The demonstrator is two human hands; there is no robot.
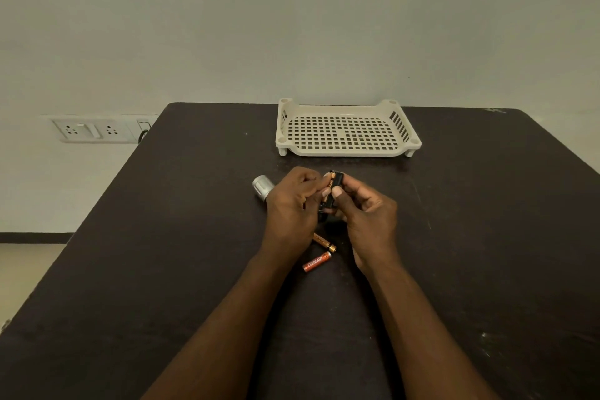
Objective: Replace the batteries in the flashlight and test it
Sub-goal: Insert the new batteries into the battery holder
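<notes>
Above the dark table [162,269], my right hand [367,217] grips a black battery holder [336,191] between thumb and fingers. An orange-and-black battery [330,184] sits in the holder's side, and my left hand [292,208] pinches it with its fingertips. The silver flashlight body [262,188] lies on the table behind my left hand, partly hidden by it. Two loose batteries lie between my wrists: a copper-and-black one [324,242] and a red Eveready one [316,262].
A cream perforated plastic tray [347,149] stands at the table's far edge, against the wall. A wall socket panel [94,130] is at the left, beyond the table's edge.
</notes>
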